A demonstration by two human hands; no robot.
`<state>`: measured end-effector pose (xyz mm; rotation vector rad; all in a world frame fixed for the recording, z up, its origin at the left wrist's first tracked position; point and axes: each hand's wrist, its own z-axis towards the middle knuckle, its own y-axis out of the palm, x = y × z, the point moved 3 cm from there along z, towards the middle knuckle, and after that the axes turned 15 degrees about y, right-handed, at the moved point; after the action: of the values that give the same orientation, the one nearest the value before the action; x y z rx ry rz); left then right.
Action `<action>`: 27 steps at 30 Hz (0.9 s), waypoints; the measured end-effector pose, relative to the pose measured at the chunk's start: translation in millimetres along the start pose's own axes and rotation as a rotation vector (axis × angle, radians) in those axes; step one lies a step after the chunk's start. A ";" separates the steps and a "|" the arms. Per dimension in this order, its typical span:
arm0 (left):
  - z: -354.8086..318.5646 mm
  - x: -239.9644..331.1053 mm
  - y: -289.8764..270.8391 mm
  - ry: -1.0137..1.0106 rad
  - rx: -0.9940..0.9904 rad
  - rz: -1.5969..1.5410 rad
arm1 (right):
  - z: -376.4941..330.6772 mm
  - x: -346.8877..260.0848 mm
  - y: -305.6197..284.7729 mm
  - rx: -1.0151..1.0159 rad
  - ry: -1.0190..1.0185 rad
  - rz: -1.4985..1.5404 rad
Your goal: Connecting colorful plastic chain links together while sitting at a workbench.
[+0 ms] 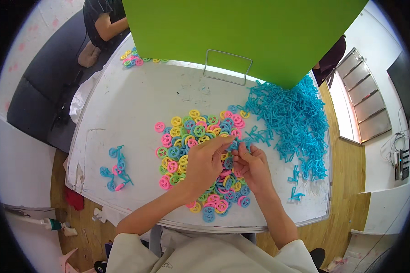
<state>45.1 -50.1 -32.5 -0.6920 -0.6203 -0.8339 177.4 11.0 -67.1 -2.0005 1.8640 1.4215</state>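
Observation:
My left hand (204, 160) and my right hand (254, 167) meet above a pile of small spoked plastic wheels (174, 152) in pink, yellow, green and blue. Both hands are closed, with thumbs and fingers pinching a small blue plastic piece (233, 145) between them. Fingers cover most of it, so its full shape cannot be made out. Right of my hands lies a large heap of blue forked plastic parts (287, 113). On the left of the table is a small group of blue parts with blue and pink wheels on them (118, 166).
A tall green panel (241, 32) stands across the table's far side, with a bent wire frame (228, 67) at its lower edge. More wheels (133, 59) lie at the far left, near another person's arm (110, 28). A few blue parts (296, 195) lie near the right edge.

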 end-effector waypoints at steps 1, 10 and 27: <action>0.2 0.6 0.5 0.000 0.000 -0.001 | -2.7 0.7 3.7 0.001 0.000 0.000; 4.0 0.1 -5.3 -0.203 -0.016 -0.179 | -10.1 -15.7 10.4 0.260 -0.548 -0.745; -12.6 -5.4 3.1 0.130 -0.382 0.281 | -12.6 -30.7 0.0 -0.159 -0.428 0.022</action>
<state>47.6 -55.7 -45.1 -1.0362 -0.2379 -0.7332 189.3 26.7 -40.5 -1.5655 1.6349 1.8743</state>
